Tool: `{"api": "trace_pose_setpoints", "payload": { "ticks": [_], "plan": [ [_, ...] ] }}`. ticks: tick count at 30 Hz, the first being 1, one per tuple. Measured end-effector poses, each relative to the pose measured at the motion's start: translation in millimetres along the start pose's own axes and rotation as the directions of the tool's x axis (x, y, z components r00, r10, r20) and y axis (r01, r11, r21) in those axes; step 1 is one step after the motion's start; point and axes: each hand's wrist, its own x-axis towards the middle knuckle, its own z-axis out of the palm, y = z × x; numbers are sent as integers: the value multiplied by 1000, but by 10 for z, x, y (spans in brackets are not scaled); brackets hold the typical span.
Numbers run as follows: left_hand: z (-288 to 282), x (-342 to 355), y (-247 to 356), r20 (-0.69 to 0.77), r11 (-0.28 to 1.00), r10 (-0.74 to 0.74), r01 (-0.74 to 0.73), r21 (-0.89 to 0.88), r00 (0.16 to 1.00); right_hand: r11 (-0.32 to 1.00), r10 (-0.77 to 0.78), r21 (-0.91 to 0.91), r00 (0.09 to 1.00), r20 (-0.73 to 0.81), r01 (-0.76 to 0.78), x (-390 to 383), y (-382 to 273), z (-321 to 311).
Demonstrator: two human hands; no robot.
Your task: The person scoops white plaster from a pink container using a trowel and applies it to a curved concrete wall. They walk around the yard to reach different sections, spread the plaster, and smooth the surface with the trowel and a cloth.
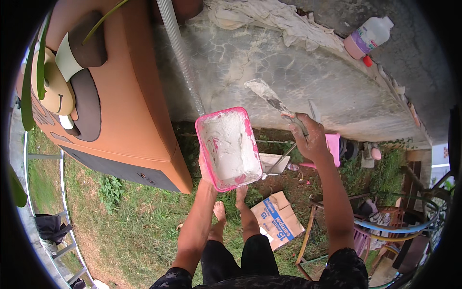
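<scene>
My left hand [205, 169] grips a pink rectangular plastic tub [198, 132] from its left side and underneath; most of its fingers are hidden. White putty [231, 147] fills the tub and smears its rim. To the right, my right hand [310, 136] is closed round the handle of a putty knife [263, 92]. Its blade, coated in white, points up and left, in front of the grey concrete wall [226, 62] and apart from the tub. A pointed grey piece [315, 111] sticks up behind the right hand; I cannot tell what it is.
Left stands a big orange box-like form [144, 111] beside a grey pole [180, 53]. A crumpled cloth [274, 19] and a bottle [369, 37] lie along the wall top. Below are flattened cardboard [277, 219], a pink plastic object [333, 148], a ladder [65, 202] and chairs [380, 226].
</scene>
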Motion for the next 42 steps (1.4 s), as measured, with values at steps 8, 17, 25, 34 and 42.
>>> {"api": "trace_pose_setpoints", "payload": {
  "ticks": [8,17,25,34,42],
  "plan": [
    [-9,20,-234,-26,982,-105,100,-159,994,977,-153,-151,988,10,153,1093,672,-96],
    [-183,-34,-416,-124,970,-244,242,-34,962,979,-108,-165,992,69,118,1047,766,-174],
    [-554,-199,-245,-204,986,-162,149,-77,965,972,-101,-211,994,35,106,1160,759,-44],
    [-732,-247,-91,-252,990,-123,103,-92,960,981,-115,-155,993,41,120,1097,830,-61],
    [-878,-267,-116,-269,991,-101,73,-113,958,967,154,-214,986,55,-139,991,866,-72]
  ]
}}
